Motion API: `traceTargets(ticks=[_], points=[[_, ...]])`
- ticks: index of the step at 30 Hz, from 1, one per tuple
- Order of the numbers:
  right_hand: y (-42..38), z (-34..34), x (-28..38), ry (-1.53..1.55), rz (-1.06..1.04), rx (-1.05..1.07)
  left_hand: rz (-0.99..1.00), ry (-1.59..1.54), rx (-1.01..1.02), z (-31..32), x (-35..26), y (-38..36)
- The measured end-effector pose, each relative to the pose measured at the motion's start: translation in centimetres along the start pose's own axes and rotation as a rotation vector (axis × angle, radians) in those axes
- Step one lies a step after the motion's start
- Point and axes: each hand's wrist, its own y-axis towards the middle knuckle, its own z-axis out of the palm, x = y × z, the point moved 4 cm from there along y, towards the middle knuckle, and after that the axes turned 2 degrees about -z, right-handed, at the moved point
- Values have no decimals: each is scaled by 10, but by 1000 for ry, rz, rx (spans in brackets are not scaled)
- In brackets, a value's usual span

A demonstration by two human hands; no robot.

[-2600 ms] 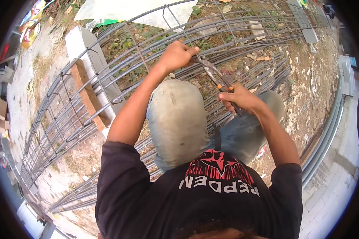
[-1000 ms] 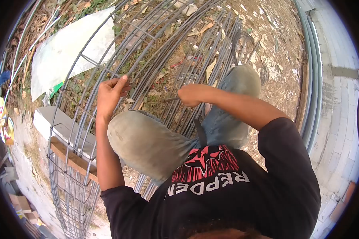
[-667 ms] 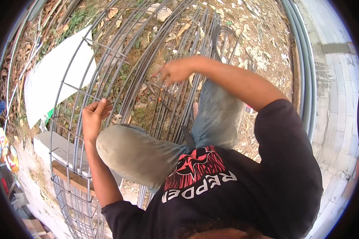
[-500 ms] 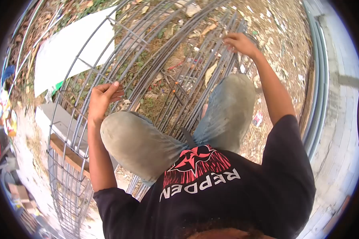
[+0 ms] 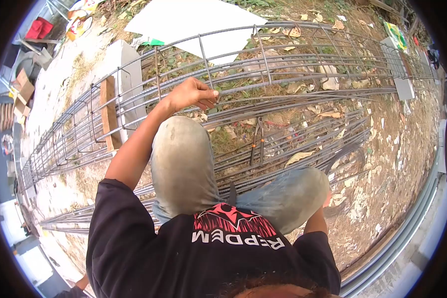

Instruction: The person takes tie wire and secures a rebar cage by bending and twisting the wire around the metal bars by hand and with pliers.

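My left hand (image 5: 192, 95) is at the near side of a long rebar cage (image 5: 263, 54). Its thumb and fingers are pinched together beside a bar; anything between them is too small to make out. My right hand (image 5: 328, 198) is almost wholly hidden behind my right knee, so its fingers do not show. Loose steel bars (image 5: 303, 144) lie on the ground in front of my knees. On them rests a pair of pincers (image 5: 257, 141) with orange bands on the handles. A dark, smeared shape (image 5: 350, 156) lies beyond my right knee.
A grey block (image 5: 129, 82) and a wooden piece (image 5: 108, 111) are under the cage at left, another block (image 5: 400, 74) at right. A white sheet (image 5: 198, 25) lies behind. Pipes (image 5: 397, 258) run along the right edge. Part of another person's arm (image 5: 82, 283) shows at lower left.
My view has turned, so the cage now runs across it. My right hand has gone from over the loose bars to behind my right knee. My left hand stays beside the cage.
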Motion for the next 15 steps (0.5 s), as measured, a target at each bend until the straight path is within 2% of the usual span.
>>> traceTargets(ticks=[1, 4, 7, 10, 11, 15], points=[[5, 8, -7, -2, 2, -15, 7, 7, -8, 1, -1, -1], [-29, -71, 40, -109, -41, 54, -10, 34, -18, 0, -2, -2], [-33, -86, 45, -112, -91, -22, 0, 29, -18, 0, -3, -6], [-29, -92, 44, -100, -106, -4, 19, 20, 1, -1, -1, -6], [-20, -84, 37, -149, -178, -13, 21, 26, 4, -2, -1, -6], [-3, -64, 21, -56, -288, -175, 22, 38, 12, -3, 2, -4]])
